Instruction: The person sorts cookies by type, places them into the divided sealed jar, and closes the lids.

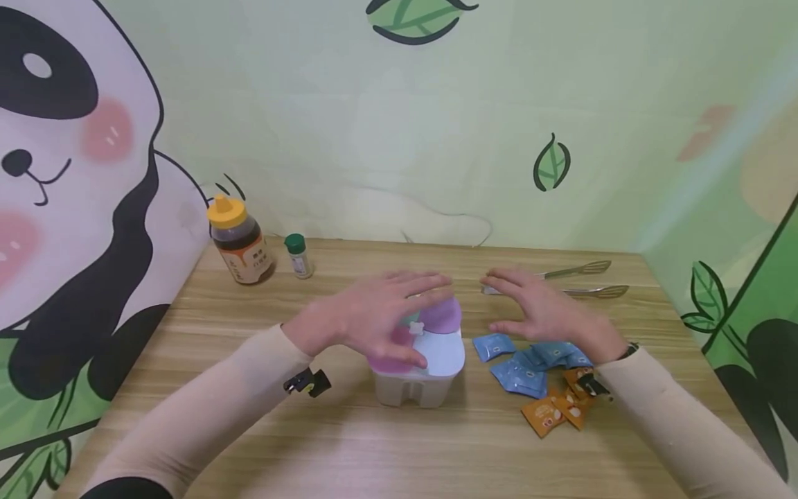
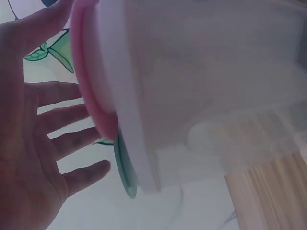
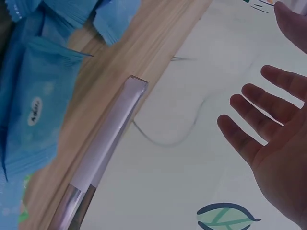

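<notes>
A whitish box (image 1: 389,389) with pink, purple, light blue and green lid sections stands mid-table. My left hand (image 1: 374,315) is over its top, fingers spread and fairly straight. In the left wrist view, the fingers lie beside the pink lid (image 2: 91,72) and the green lid (image 2: 125,167); whether they touch cannot be told. To the right, my right hand (image 1: 548,312) hovers with extended fingers, holding nothing. Below and around it lie several blue packets (image 1: 520,374) and orange packets (image 1: 542,414). Behind it are two whisks (image 1: 601,292), one with a pale handle (image 3: 110,129).
At the back left stands a bottle (image 1: 243,253) of dark syrup with a yellow cap. Beside it is a small green-capped shaker (image 1: 300,260). A light wall (image 1: 324,138) with a panda and leaf print rises behind the wooden table (image 1: 299,443).
</notes>
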A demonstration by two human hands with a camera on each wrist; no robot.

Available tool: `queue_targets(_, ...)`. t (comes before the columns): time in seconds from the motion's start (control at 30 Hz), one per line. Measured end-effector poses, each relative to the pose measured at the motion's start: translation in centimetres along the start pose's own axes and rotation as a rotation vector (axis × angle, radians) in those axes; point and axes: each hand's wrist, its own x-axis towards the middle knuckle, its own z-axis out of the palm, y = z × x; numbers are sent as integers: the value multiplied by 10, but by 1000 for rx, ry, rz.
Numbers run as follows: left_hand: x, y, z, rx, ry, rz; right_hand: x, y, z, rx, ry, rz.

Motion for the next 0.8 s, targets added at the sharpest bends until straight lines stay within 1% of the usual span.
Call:
queue_targets(0.13, 1, 6, 2, -19, 2, 8, -3, 2, 5, 13, -12, 10)
queue_targets(0.27, 2, 9, 4, -2, 19, 25, -5, 4, 9, 27, -39, 35)
queue_targets(0.4, 1, 10, 6, 7, 37, 44, -8, 4, 14, 40, -38, 37)
queue_targets(0.53, 1, 11, 8, -18, 46, 66, -11, 5, 21, 45, -37, 28)
queue_targets(0.8, -3, 12, 9, -77, 58, 68, -12, 5, 28, 63, -59, 57)
